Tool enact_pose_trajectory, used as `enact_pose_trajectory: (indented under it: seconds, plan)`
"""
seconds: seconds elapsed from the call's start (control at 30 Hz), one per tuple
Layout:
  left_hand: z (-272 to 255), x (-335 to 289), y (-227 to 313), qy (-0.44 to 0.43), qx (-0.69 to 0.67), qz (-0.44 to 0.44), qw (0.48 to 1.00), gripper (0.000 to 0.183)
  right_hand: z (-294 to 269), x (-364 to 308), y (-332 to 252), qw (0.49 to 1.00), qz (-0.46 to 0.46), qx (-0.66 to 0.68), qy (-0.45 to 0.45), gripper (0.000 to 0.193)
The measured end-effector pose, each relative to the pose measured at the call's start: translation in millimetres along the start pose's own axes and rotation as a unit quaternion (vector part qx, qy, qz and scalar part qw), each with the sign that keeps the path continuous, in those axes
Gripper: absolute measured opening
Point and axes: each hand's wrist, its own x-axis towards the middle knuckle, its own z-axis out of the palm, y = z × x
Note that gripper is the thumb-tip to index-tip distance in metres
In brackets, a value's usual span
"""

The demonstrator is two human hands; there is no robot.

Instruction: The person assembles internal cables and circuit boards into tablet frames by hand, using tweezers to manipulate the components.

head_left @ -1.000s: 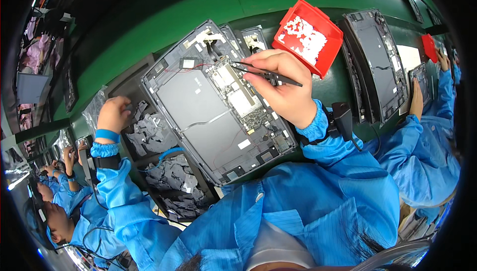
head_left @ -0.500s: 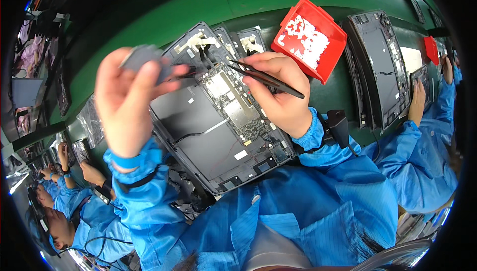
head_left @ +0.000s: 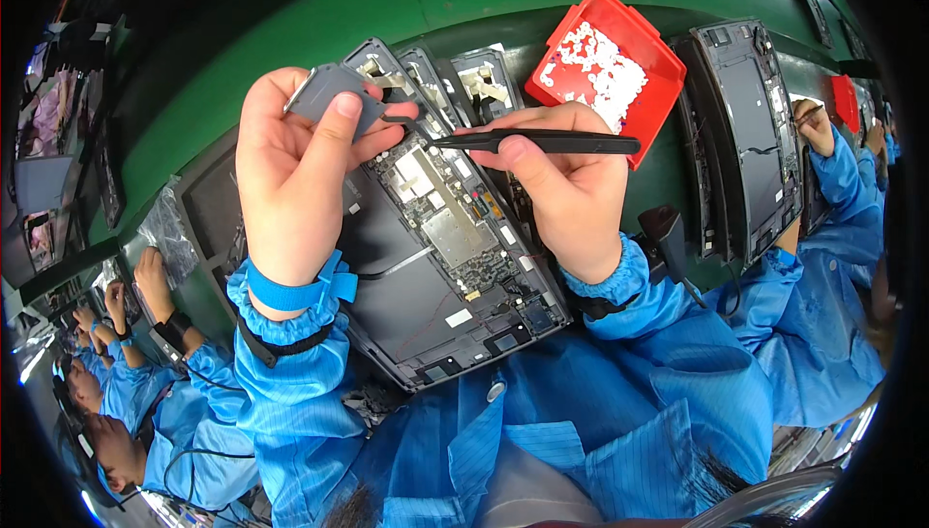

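Note:
My left hand [head_left: 290, 165] pinches a flat grey rectangular part [head_left: 327, 94] between thumb and fingers. A short black ribbon cable [head_left: 402, 122] sticks out from that part toward the right. In my right hand [head_left: 576, 184] is a pair of black tweezers [head_left: 571, 144], held almost level, with the tips beside the end of the cable. Whether the tips touch the cable I cannot tell. Below both hands lies an opened dark grey device casing [head_left: 397, 310], slanted in front of me. A green-and-silver circuit board [head_left: 463, 238] runs along its right part.
A red bin [head_left: 658, 92] of small white pieces stands behind my right hand. More opened casings [head_left: 740, 131] are stacked to the right. Clear plastic wrap [head_left: 169, 238] lies at the left. Co-workers in blue sit on both sides; one at right raises a hand [head_left: 816, 129].
My left hand has moved right and slightly down with the grey part, bringing its cable toward the tweezers. The tweezers have turned from slanted to nearly level. The casing has shifted slightly.

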Motion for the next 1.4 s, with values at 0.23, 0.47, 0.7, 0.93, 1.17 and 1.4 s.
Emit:
enact_pose_trajectory:
  seconds: [0.23,0.47,0.7,0.93,1.17,1.4]
  plan:
    - [-0.5,-0.6,-1.4,-0.01,0.005,0.002,1.0,0.014,-1.4,0.3,1.8,1.0,0.016,0.01,0.014,0.012]
    - [0.8,-0.4,-1.0,-0.01,0.002,-0.004,1.0,0.015,-0.9,-0.2,1.3,0.999,0.017,0.014,0.025,0.011]
    - [6.5,3.6,-7.0,0.043,0.11,0.083,0.99,0.022,-1.9,0.0,11.5,0.991,-0.055,-0.123,0.016,0.012]
    - [8.4,6.4,-7.4,0.05,0.179,0.147,0.971,0.031,-1.1,0.0,9.1,0.98,-0.068,-0.185,0.009,0.01]
    - [5.7,4.2,-7.8,0.048,0.193,0.141,0.97,0.019,-0.1,-1.9,13.0,0.983,-0.083,-0.162,0.015,0.011]
    - [8.7,5.7,-11.1,0.062,0.185,0.13,0.972,0.015,0.5,-1.7,14.0,0.98,-0.101,-0.171,0.019,0.012]
